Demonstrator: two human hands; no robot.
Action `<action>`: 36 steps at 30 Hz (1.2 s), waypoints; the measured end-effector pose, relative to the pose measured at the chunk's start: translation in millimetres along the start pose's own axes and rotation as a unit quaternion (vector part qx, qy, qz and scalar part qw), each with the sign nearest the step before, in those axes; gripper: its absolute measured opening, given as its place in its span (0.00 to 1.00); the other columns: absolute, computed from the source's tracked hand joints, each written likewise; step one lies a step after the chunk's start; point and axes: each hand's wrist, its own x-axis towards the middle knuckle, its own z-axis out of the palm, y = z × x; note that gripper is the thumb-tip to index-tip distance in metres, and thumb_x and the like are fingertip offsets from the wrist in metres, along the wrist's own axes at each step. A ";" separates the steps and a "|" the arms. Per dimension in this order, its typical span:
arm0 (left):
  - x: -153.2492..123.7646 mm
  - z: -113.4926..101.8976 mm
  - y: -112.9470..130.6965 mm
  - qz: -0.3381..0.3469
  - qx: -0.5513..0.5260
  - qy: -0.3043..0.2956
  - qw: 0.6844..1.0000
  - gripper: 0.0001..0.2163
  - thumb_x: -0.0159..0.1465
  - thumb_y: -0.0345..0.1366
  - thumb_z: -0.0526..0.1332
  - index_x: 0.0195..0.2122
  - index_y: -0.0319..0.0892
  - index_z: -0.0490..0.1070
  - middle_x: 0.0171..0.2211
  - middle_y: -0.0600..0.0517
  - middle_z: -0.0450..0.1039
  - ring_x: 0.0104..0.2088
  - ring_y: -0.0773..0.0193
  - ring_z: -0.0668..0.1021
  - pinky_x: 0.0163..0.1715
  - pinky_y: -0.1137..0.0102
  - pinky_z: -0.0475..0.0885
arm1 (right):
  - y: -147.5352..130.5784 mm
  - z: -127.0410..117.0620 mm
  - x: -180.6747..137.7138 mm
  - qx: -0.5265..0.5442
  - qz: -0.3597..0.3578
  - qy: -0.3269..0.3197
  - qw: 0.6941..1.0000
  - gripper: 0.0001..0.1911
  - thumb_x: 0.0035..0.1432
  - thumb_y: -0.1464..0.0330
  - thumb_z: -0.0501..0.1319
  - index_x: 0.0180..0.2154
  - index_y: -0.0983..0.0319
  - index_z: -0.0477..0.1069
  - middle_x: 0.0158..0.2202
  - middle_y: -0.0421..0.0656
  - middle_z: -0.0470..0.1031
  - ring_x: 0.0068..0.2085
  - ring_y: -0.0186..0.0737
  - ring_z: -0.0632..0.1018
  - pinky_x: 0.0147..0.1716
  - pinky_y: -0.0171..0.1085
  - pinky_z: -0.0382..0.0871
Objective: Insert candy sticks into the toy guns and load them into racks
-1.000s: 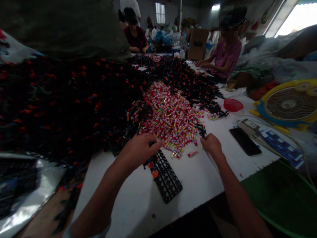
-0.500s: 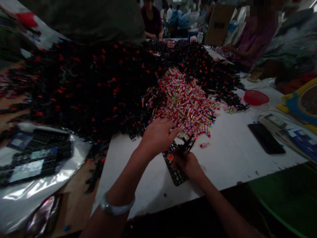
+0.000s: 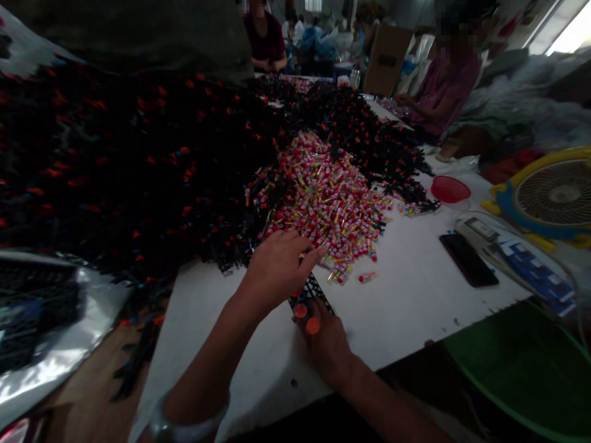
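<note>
My left hand (image 3: 279,264) reaches over the far end of a black perforated tray (image 3: 318,292), its fingers curled and thumb pointing right. Something small and yellowish shows beside the thumb, but what the fingers hold is hidden. Lower on the tray, my right hand (image 3: 325,338) is closed around dark pieces whose orange round ends (image 3: 313,325) face me. Just beyond the hands lies a heap of small clear tubes (image 3: 327,197) with red, pink and yellow parts. One loose tube (image 3: 368,277) rests right of the heap.
A large pile of black parts with orange tips (image 3: 138,166) covers the left. On the right are a phone (image 3: 468,259), a red basket (image 3: 450,189) and a yellow-blue fan (image 3: 554,194). A green tub (image 3: 521,369) stands below the table edge. Two people sit across.
The view has swung right. My right hand has turned, so the black prongs that pointed forward no longer show and two orange ends do. My left hand stays over the tray's far end.
</note>
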 end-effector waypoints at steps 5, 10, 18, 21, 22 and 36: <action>1.5 -2.4 -1.7 0.006 0.011 -0.011 1.000 0.22 0.67 0.49 0.44 0.34 0.42 0.74 0.34 0.48 0.73 0.41 0.57 0.72 0.45 0.64 0.64 | 10.0 -20.7 12.1 0.035 -0.052 -0.082 0.995 0.08 0.56 0.73 0.56 0.38 0.61 0.70 0.33 0.42 0.76 0.30 0.37 0.76 0.26 0.33 0.69; -1.0 -3.3 -3.1 0.013 0.005 -0.021 1.000 0.20 0.67 0.49 0.46 0.36 0.43 0.73 0.35 0.50 0.73 0.40 0.59 0.72 0.43 0.65 0.64 | 70.4 -100.5 81.6 -0.096 0.012 0.163 0.982 0.15 0.61 0.72 0.49 0.45 0.63 0.70 0.43 0.45 0.74 0.44 0.36 0.74 0.44 0.35 0.68; -0.1 -4.5 -6.3 -0.007 -0.023 -0.018 1.000 0.21 0.66 0.49 0.45 0.38 0.43 0.73 0.39 0.48 0.74 0.43 0.57 0.72 0.47 0.61 0.65 | 125.7 -136.3 121.5 -0.205 0.050 0.161 0.964 0.17 0.59 0.75 0.51 0.47 0.68 0.72 0.46 0.54 0.73 0.48 0.46 0.70 0.51 0.43 0.60; -5.2 -6.7 -10.6 -0.020 -0.057 0.037 0.998 0.24 0.64 0.54 0.45 0.44 0.44 0.72 0.48 0.46 0.71 0.51 0.54 0.70 0.53 0.59 0.62 | 124.3 -124.2 99.3 -0.213 0.034 0.138 0.967 0.18 0.59 0.76 0.50 0.47 0.68 0.72 0.44 0.54 0.74 0.46 0.46 0.70 0.49 0.42 0.62; -7.0 -6.9 -10.5 -0.025 -0.057 0.058 0.996 0.25 0.64 0.56 0.46 0.47 0.44 0.71 0.51 0.46 0.70 0.53 0.53 0.68 0.54 0.58 0.61 | 124.1 -122.6 94.2 -0.211 0.028 0.131 0.968 0.18 0.59 0.76 0.50 0.47 0.66 0.72 0.44 0.52 0.74 0.46 0.45 0.71 0.49 0.41 0.63; -6.5 -9.6 3.4 0.013 0.059 -0.039 0.997 0.20 0.66 0.44 0.45 0.24 0.44 0.70 0.31 0.49 0.73 0.37 0.58 0.71 0.41 0.61 0.63 | 93.1 -91.7 21.5 -0.209 -0.072 0.121 0.968 0.32 0.58 0.54 0.57 0.61 0.60 0.57 0.63 0.52 0.55 0.63 0.52 0.57 0.57 0.53 0.55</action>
